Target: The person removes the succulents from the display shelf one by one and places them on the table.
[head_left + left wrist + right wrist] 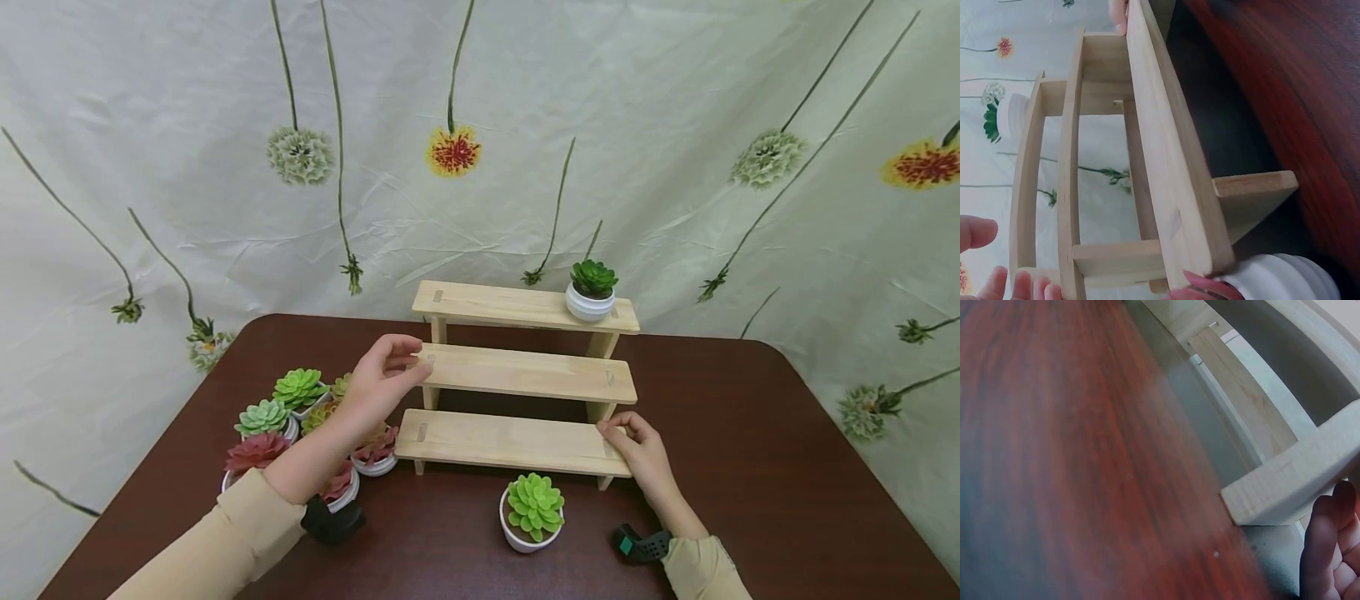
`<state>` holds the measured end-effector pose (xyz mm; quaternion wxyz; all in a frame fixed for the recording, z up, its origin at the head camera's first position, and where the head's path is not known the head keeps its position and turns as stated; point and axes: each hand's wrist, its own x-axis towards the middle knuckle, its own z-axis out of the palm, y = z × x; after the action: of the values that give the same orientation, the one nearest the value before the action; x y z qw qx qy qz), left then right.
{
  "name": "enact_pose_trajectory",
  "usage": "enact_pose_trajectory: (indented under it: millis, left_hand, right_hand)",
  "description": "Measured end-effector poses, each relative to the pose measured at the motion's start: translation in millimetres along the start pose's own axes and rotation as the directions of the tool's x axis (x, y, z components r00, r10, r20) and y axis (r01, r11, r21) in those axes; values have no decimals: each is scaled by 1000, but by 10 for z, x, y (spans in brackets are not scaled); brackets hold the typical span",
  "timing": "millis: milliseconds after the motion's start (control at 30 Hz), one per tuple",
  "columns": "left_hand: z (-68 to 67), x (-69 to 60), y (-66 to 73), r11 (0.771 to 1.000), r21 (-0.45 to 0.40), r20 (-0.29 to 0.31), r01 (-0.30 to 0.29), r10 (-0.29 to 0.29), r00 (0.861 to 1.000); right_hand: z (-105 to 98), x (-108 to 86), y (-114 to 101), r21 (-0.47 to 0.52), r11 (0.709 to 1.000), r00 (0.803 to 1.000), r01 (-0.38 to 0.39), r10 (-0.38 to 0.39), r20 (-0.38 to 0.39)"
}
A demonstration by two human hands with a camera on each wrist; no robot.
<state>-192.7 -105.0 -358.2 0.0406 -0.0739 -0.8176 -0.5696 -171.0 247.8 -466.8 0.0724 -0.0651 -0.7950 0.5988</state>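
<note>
A three-tier wooden plant stand stands on the dark table. My left hand is at the left end of its middle shelf, thumb and fingers spread apart with nothing between them; whether a fingertip touches the wood I cannot tell. My right hand holds the right end of the bottom shelf, thumb on top and fingers at the side, near the leg. On the top shelf, toward the right, sits a dark green potted succulent. In front of the stand is a light green potted succulent.
Several potted succulents, among them a bright green one and a red one, cluster at the left, partly behind my left forearm. A white flower-print cloth hangs behind the table.
</note>
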Motion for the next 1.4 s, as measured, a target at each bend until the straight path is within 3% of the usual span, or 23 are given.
enact_pose_trajectory:
  millis: [433, 733, 933, 1400]
  left_hand:
    - [242, 208, 153, 1000, 7, 78, 13, -14, 997]
    - [363, 373, 366, 1000, -8, 51, 5, -5, 999]
    - [430, 490, 431, 1000, 4, 33, -3, 3, 999]
    - [583, 575, 594, 1000, 25, 50, -11, 10, 999]
  right_hand:
    - [4, 6, 12, 5, 1000, 1000, 5, -5, -6]
    - [7, 5, 8, 20, 1000, 1000, 6, -6, -1]
    - [6, 7, 2, 16, 1000, 1000, 4, -4, -3]
    - [13, 13, 15, 12, 1000, 1000, 14, -14, -2]
